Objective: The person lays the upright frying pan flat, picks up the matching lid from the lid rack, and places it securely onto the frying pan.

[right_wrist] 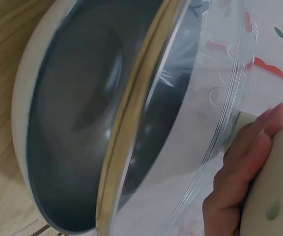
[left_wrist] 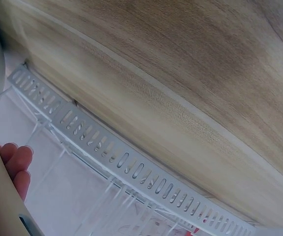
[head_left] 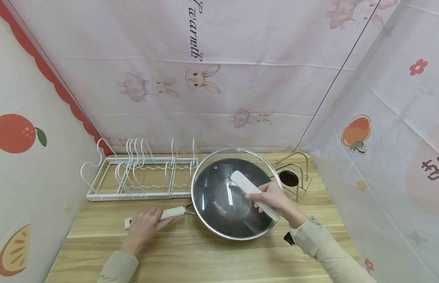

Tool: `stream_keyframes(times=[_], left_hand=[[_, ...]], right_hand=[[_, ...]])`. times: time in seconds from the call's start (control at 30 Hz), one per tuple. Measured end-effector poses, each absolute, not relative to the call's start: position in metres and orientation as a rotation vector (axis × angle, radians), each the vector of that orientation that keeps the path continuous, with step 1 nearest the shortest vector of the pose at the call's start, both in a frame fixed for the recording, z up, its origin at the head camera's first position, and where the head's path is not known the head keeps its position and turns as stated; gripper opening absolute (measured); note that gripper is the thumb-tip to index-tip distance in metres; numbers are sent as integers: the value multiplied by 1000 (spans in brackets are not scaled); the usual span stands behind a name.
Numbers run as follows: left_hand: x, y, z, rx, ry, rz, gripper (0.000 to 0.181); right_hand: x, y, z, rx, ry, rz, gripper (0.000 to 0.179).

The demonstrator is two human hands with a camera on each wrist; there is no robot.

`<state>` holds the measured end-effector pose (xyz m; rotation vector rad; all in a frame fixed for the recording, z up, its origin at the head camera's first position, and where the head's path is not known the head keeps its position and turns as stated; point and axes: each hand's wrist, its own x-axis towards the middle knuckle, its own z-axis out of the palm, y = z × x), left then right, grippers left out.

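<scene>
A dark-lined frying pan (right_wrist: 77, 123) with a pale outside sits on the wooden table. My left hand (head_left: 145, 228) grips its cream handle (head_left: 172, 212); fingertips (left_wrist: 19, 160) curl round that handle in the left wrist view. Over the pan is a clear glass lid (head_left: 219, 173) with a metal rim and a long cream lid handle (head_left: 240, 181). My right hand (head_left: 270, 195) holds the lid by this handle. In the right wrist view the lid is tilted to the pan, with a gap between their rims at the near side.
A white wire rack (head_left: 138, 195) with upright loops stands behind the left hand, its end close to the pan. Right of the lid is a gold wire rack (head_left: 304, 173) with a dark round piece (head_left: 288, 178). Printed cloth walls (head_left: 219, 98) enclose the wooden table (head_left: 191, 259).
</scene>
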<state>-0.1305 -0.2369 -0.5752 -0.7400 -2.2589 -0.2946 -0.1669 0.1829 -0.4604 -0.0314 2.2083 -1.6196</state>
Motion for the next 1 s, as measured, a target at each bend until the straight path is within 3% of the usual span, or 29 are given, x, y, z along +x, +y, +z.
stream_keyframes(times=[1.0], left_hand=[[-131,-238,-575,-770,-2252,-307,56]], right_hand=[[-184,175,-507,129,2139,-1642,31]])
